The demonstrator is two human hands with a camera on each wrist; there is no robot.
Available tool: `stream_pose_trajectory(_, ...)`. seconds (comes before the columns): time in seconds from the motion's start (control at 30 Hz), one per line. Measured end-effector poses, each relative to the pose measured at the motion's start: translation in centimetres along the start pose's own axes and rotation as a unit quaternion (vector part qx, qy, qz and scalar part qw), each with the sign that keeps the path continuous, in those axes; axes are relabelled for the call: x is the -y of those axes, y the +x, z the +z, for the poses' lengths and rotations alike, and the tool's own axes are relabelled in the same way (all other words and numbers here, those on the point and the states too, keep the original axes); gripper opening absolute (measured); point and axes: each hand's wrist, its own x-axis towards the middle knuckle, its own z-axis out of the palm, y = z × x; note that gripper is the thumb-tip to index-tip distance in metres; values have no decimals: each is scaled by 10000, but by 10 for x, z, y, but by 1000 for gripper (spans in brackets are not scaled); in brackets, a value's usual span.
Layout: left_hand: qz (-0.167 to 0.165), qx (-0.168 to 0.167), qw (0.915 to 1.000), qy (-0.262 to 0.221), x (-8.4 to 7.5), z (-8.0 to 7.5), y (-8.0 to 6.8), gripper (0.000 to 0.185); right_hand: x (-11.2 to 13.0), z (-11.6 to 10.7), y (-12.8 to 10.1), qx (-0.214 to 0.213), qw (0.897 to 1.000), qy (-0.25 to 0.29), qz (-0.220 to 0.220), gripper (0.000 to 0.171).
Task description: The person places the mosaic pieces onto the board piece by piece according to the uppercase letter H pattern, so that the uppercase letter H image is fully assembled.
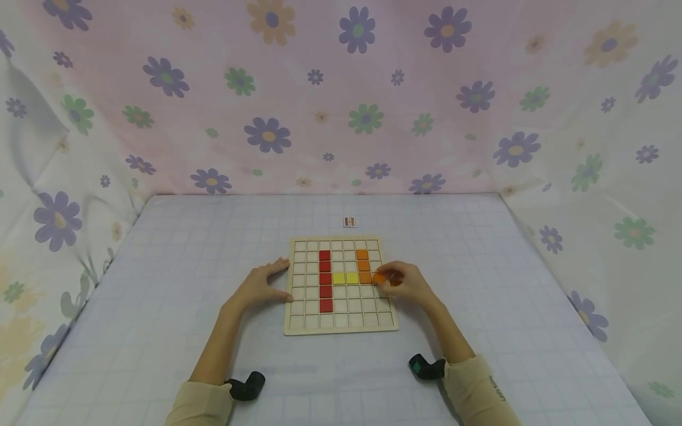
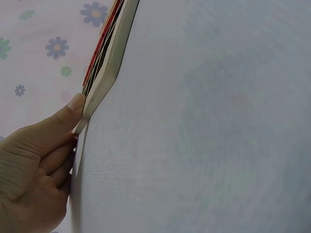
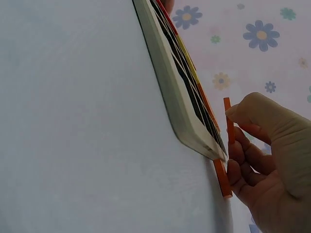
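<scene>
A wooden grid board (image 1: 311, 322) lies flat on the table. On it sit a column of several red tiles (image 1: 325, 278), two yellow tiles (image 1: 345, 278) in a row, and three orange tiles (image 1: 364, 266) in a column. With thumb and fingers spread, my left hand (image 1: 254, 289) touches the board's left edge. My right hand (image 1: 410, 285) pinches an orange tile (image 3: 229, 119) between thumb and fingers, just above the board's right edge. Another orange tile (image 3: 223, 179) is under the lower fingers of that hand, beside the board, partly hidden in the head view.
A small printed card (image 1: 349, 222) lies behind the board. A white tablecloth (image 1: 186, 248) with a faint grid covers the table. Flowered cloth (image 1: 319, 106) hangs at the back and both sides. Black devices (image 1: 247, 386) are worn at both wrists, by the sleeves.
</scene>
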Motion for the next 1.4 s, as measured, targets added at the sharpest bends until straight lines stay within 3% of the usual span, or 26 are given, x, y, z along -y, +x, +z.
stream_pose_trajectory(0.2, -2, 18, 10000, 17, -1, 0, 0, 88, -11, 9, 1, 133, 9992, -209, -299, 29)
stream_pose_trajectory(0.37, -28, 15, 10000, 36, 0, 1, 0, 89, -4, 11, 0, 179, 9976, -392, -533, 29)
stream_pose_trajectory(0.43, -35, 6, 10000, 53, 0, 1, 0, 89, 7, 11, -1, 204, 9974, -385, -575, 29)
stream_pose_trajectory(0.73, -81, 24, 10000, 51, 1, 1, 1, 89, -1, 15, -1, 155, 9944, -102, -1044, 21)
stream_pose_trajectory(1.03, -3, -15, 9999, 99, 2, 2, 0, 88, -2, 20, 0, 75, 9971, -21, -758, 22)
stream_pose_trajectory(1.4, 43, 3, 9999, 109, 2, 1, 1, 88, -35, 26, 3, 213, 9985, -325, -398, 22)
